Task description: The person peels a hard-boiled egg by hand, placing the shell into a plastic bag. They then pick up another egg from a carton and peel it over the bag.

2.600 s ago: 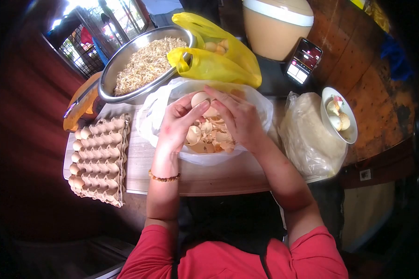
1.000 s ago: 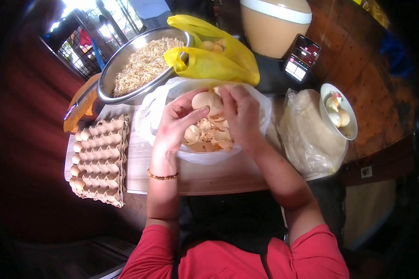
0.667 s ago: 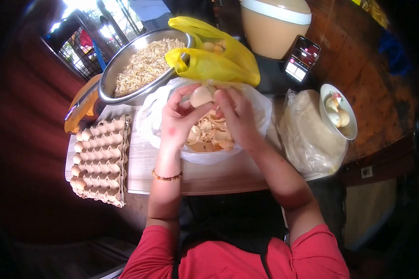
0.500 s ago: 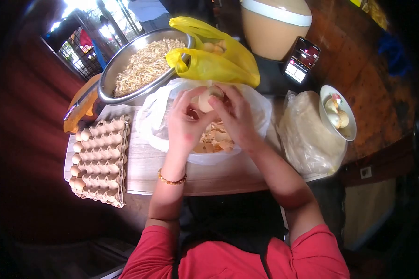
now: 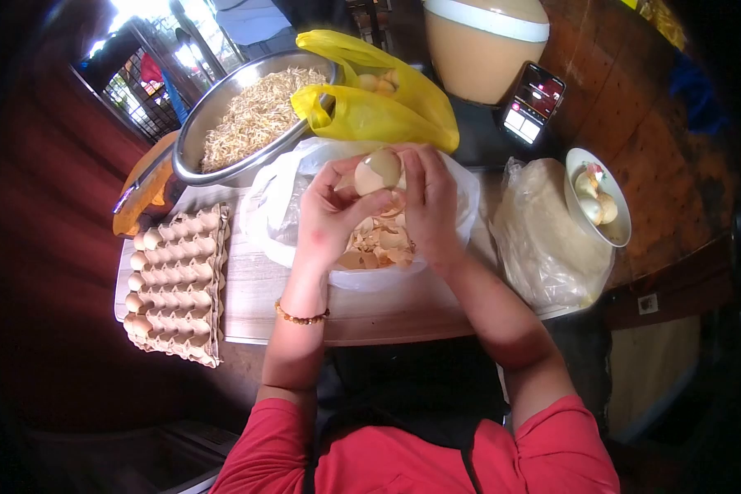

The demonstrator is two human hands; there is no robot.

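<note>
Above the white plastic bag, a partly peeled egg (image 5: pixel 378 171) shows a smooth greyish area at its top right and paler shell lower left. My left hand (image 5: pixel 328 216) is closed around its left side, with the thumb beneath. Against its right side, my right hand (image 5: pixel 432 206) is closed, the fingertips at the egg's upper edge and partly hidden. Below both hands, broken eggshells (image 5: pixel 384 240) lie in the open white plastic bag (image 5: pixel 263 226).
An egg tray (image 5: pixel 181 284) with several eggs along its left edge stands left. Behind are a steel basin (image 5: pixel 191 169) of sprout-like strands and a yellow bag (image 5: pixel 387 123) holding eggs. On the right are a filled clear bag (image 5: pixel 547 239), a bowl (image 5: pixel 622 222) and a phone (image 5: pixel 533 103).
The egg has turned and risen slightly, showing more of its greyish area. My right thumb has drawn back from its front, and my right hand has shifted a little right.
</note>
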